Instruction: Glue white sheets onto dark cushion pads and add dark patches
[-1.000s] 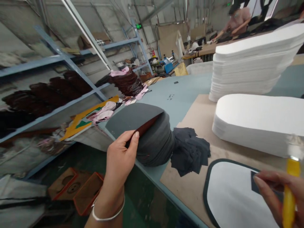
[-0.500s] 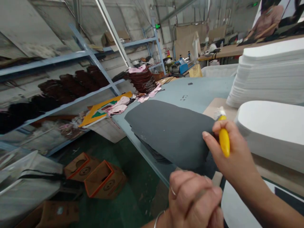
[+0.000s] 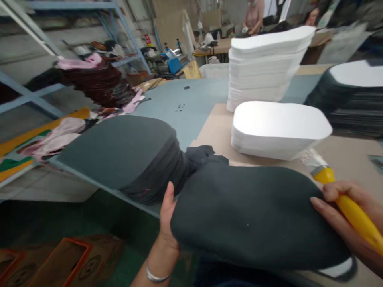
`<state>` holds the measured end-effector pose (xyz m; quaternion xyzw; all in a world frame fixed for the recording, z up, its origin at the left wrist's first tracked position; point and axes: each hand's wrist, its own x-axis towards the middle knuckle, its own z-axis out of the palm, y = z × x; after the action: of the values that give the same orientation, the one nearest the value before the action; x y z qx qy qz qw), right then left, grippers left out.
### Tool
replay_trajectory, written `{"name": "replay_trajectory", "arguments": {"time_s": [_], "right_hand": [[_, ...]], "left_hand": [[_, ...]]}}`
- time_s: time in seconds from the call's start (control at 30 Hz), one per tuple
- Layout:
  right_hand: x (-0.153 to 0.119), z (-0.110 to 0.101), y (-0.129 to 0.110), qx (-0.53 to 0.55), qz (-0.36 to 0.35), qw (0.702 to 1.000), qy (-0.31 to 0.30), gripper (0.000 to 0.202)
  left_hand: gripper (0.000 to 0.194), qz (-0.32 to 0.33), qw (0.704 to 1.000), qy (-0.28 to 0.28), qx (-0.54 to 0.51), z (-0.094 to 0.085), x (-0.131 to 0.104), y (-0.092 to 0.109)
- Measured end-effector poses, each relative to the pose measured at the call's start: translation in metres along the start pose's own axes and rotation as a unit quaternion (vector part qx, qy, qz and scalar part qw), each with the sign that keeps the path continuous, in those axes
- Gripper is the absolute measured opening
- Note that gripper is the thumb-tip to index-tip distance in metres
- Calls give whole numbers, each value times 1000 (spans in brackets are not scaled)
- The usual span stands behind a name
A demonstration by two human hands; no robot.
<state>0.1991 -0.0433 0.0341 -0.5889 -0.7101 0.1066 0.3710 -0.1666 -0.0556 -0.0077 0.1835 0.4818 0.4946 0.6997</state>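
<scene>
A dark grey oval sheet (image 3: 245, 215) is held up in front of me. My left hand (image 3: 169, 219) supports its left edge, thumb pointing up and fingers hidden behind it. At the opposite edge, my right hand (image 3: 344, 199) pinches the sheet between thumb and finger. That same hand also holds a brush (image 3: 356, 215) with a yellow handle and pale, coated bristles. To the left is a stack of matching dark grey sheets (image 3: 119, 151), with crumpled dark material (image 3: 200, 155) beside it. A white piece (image 3: 338, 269) with a dark rim shows under the held sheet.
A low white stack (image 3: 281, 119) and a taller white stack (image 3: 263, 67) stand on brown board. Further right is a dark stack with a white top (image 3: 359, 75). Maroon pieces (image 3: 92, 79) are piled at left. Open cartons (image 3: 66, 259) sit on the floor; a person (image 3: 253, 18) is at a far table.
The view has swung right. One dark grey sheet has come off the stack and is now between both hands. My left hand has gone from closed fingers to the sheet's edge.
</scene>
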Motion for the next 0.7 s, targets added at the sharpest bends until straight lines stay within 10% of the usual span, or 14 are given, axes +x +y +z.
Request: {"name": "replay_trajectory", "arguments": {"time_s": [0.17,0.37,0.7], "right_hand": [[-61,-22,52,-13,-7,998,-54,17],[-89,-36,108,-46,87,994,-43,18],[-97,-1,143,-107,144,981,-79,18]], "left_hand": [[47,-132,988,-44,67,29,5,-40],[39,-36,968,-82,232,55,36,-54],[30,173,749,38,638,47,78,-61]]}}
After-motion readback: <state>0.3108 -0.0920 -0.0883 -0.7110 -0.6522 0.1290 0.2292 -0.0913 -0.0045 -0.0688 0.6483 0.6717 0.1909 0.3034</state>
